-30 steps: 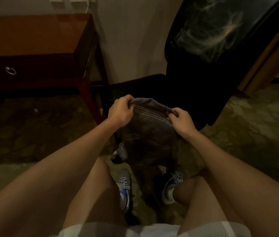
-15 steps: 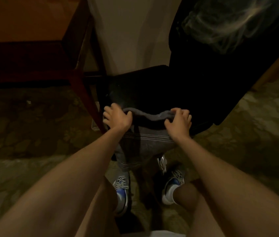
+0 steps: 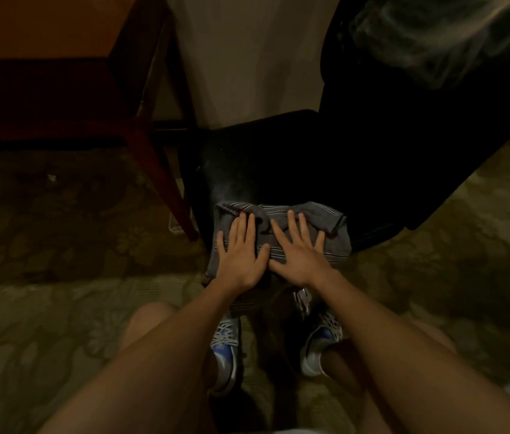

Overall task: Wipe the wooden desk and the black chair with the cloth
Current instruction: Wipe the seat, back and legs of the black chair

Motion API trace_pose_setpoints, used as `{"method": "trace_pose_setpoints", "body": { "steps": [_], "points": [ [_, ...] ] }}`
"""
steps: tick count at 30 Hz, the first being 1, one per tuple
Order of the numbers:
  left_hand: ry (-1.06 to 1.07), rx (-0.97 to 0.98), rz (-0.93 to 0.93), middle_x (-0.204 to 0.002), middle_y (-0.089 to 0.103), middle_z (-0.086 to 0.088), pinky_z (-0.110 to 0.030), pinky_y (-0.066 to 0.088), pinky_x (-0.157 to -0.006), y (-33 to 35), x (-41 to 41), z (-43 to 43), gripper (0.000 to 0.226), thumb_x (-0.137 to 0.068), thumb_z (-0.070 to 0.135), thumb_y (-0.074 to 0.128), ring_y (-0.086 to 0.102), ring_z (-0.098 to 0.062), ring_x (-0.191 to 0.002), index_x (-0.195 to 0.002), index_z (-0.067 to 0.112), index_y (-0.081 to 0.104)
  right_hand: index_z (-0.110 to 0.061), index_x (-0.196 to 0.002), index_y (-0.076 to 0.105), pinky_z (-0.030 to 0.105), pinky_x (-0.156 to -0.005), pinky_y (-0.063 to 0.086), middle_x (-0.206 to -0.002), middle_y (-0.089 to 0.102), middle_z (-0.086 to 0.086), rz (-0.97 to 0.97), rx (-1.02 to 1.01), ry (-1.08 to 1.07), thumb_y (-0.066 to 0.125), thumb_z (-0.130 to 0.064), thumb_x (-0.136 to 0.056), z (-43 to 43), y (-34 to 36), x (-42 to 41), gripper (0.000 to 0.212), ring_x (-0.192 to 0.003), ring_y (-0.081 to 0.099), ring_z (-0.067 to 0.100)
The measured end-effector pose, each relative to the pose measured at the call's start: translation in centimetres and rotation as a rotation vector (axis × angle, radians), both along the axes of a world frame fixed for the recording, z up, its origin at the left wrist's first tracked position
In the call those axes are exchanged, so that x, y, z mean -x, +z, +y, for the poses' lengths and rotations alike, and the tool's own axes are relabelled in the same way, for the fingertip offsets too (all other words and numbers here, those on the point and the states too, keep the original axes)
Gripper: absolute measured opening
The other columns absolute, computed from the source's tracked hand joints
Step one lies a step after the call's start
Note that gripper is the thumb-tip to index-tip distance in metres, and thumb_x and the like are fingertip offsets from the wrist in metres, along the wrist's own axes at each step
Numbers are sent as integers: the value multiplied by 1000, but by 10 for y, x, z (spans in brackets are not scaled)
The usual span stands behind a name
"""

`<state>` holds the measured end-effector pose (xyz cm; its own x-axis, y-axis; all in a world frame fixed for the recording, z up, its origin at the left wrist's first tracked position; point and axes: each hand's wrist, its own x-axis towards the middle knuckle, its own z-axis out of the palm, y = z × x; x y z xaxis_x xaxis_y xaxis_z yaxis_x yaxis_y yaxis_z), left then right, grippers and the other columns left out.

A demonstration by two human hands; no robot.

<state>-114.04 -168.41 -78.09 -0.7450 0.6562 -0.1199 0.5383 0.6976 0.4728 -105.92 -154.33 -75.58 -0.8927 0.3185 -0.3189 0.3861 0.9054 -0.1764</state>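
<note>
The grey striped cloth point(image 3: 281, 236) lies on the front edge of the black chair point(image 3: 278, 164) seat, its near part drooping over the edge. I've got both palms flat on it — left hand point(image 3: 241, 255) and right hand point(image 3: 299, 256), fingers spread, pressing, gripping nothing. Left of the chair stands the wooden desk point(image 3: 59, 29), one leg just beside the seat — patterned carpet point(image 3: 59, 308) underneath.

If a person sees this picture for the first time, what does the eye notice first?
First, the two hands, left hand and right hand, pressed flat side by side on a grey striped cloth at the front edge of the black chair. Next, the wooden desk at upper left.
</note>
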Motion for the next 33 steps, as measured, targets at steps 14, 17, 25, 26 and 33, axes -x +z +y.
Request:
{"method": "trace_pose_setpoints", "body": {
  "steps": [14,17,25,26,33],
  "points": [
    [-50,-54,-141,-167,-10,2,-29,-12,-120,17,-33,-32,68,-107,47,28,-16,-7,-151,-160,18,-1,-10,-159,17,43,-125,1,-166,-5,14,278,-18,62,31,-28,-108,-50,-5,-40,55,-153,-8,27],
    [-16,-107,-213,-168,-2,3,-27,-1,-121,23,-51,-46,66,-106,43,35,-8,-7,-152,-161,19,7,-14,-159,12,38,-125,-1,-166,-9,8,245,58,32,25,-31,-109,-63,-2,-56,54,-153,-12,21],
    [53,-273,-147,-145,55,-2,-29,42,-105,49,-90,-55,50,-99,26,46,50,-17,-133,-149,18,46,-25,-147,45,34,-111,40,-146,51,-4,576,765,-619,36,-36,-107,-107,21,-89,43,-139,43,15],
    [30,-296,-134,-142,58,0,-25,42,-102,53,-95,-55,49,-99,24,47,52,-15,-129,-148,20,47,-24,-139,53,32,-99,46,-131,61,-3,628,827,-723,36,-37,-107,-108,25,-92,38,-126,55,17],
    [-120,-168,135,-149,49,10,-36,30,-109,71,-106,-26,51,-97,31,46,37,-15,-134,-148,32,44,-24,-140,53,47,-103,49,-130,63,8,869,1185,-1132,40,-49,-103,-76,44,-99,46,-118,60,24]
  ]
}}
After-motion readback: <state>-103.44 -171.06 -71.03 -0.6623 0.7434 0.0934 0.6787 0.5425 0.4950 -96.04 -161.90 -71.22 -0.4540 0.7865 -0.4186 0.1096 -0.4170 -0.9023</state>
